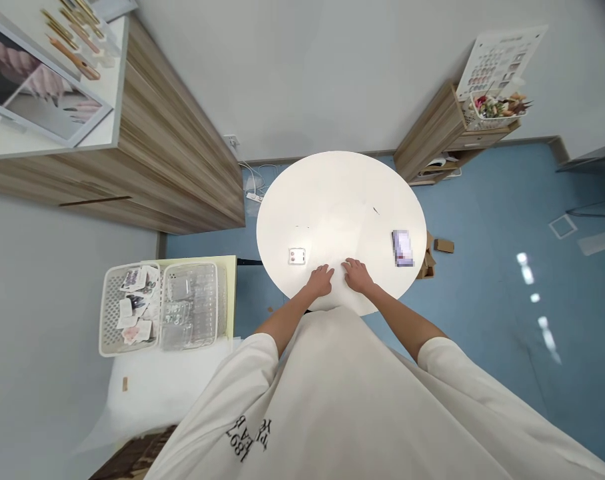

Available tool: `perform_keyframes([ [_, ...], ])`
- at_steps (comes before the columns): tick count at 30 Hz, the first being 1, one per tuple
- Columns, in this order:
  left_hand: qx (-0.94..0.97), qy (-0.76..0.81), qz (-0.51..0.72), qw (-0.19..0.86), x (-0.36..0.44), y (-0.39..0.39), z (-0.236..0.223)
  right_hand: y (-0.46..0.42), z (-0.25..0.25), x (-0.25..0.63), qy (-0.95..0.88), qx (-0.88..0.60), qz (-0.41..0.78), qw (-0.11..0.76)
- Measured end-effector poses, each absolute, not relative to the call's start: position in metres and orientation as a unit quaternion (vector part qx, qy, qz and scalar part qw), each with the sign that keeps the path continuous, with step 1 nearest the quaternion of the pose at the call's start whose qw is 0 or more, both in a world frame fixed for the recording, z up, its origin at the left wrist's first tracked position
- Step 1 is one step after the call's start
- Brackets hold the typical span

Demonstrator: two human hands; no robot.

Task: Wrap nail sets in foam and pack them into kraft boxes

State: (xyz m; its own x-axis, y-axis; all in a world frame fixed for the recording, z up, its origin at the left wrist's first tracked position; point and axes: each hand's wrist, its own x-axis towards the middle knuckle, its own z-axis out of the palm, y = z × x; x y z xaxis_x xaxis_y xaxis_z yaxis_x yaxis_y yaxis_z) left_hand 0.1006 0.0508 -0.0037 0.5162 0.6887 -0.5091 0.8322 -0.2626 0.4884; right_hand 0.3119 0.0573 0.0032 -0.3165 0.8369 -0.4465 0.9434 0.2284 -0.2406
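My left hand (321, 281) rests on the near part of a white oval table (327, 193), fingers stretched out and nothing in them. Beside it, a little to the right, my right hand (357, 275) lies on the same surface, its fingers apart and holding nothing. Left of my hands is a small white rectangular item (297, 256) with dark and reddish dots; I cannot make out its kind. A purple, blurred rectangular object (403, 248) lies near the table's right edge. Farther back is a small dark mark or thin item (376, 211).
To the left, a white basket of cards (105, 313) and a basket of clear plastic boxes (215, 300) stand on a yellowish surface. A tall wooden cabinet (182, 153) stands back left, a smaller wooden cabinet (427, 133) back right. Cardboard boxes (444, 246) lie on the blue floor.
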Motion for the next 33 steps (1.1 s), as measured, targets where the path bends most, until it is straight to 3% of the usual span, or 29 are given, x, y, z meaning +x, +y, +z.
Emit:
perform_keyframes([
  [7,0.766,0.469,-0.053,0.437,0.098,0.057,-0.002,0.039,-0.002,0.301,0.754,0.590,-0.259,0.131],
  [15,0.768,0.577,-0.021,0.277,0.015,0.088,0.009,0.036,0.001,0.299,0.742,0.604,-0.246,0.154],
  [20,0.787,0.557,-0.043,0.261,-0.015,0.103,0.005,0.023,0.009,0.293,0.731,0.622,-0.250,0.127],
  [33,0.822,0.516,0.006,0.241,0.039,0.117,0.019,0.005,0.017,0.308,0.721,0.639,-0.253,0.091],
])
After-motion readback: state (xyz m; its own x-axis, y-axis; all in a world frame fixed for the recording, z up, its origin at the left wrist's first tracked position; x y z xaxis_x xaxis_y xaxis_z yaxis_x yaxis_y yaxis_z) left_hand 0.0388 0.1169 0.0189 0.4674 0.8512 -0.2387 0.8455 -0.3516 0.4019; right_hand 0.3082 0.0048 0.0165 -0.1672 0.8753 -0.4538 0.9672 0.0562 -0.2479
